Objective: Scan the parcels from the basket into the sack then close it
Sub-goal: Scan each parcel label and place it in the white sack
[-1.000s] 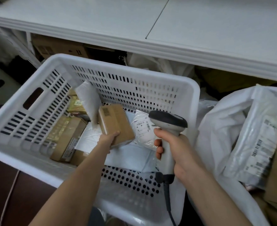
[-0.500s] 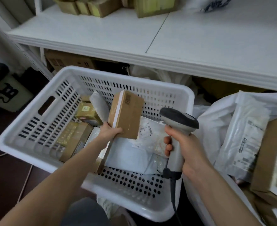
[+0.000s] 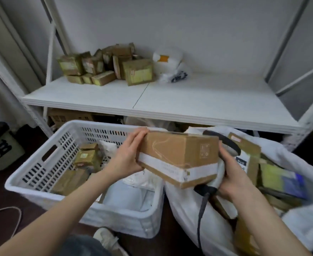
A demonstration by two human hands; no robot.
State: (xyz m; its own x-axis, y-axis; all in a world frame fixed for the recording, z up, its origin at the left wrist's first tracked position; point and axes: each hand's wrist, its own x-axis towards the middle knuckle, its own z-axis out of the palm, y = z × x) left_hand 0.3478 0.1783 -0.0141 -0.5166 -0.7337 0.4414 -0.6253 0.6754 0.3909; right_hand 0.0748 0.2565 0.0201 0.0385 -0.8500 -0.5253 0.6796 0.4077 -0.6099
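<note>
My left hand (image 3: 128, 156) grips the left end of a brown cardboard parcel (image 3: 177, 156) with white tape, held level above the gap between basket and sack. My right hand (image 3: 231, 174) is closed around the handle of a grey barcode scanner (image 3: 227, 143), whose head sits right behind the parcel's right end; its cable hangs down. The white slotted basket (image 3: 46, 163) on the left holds several small brown boxes and pale mailer bags. On the right, the open white sack (image 3: 198, 209) contains boxes and bagged parcels.
A white shelf (image 3: 170, 100) spans the back, with a pile of small brown boxes (image 3: 105, 65) and a white bag (image 3: 170, 65) on it. More cartons sit underneath. A dark bin (image 3: 2, 148) stands far left, a cable lies on the dark floor, and my shoe (image 3: 105, 239) is below.
My left hand has lifted the brown parcel out of the basket and carried it right, up to the scanner. The view has tilted upward, showing the shelf.
</note>
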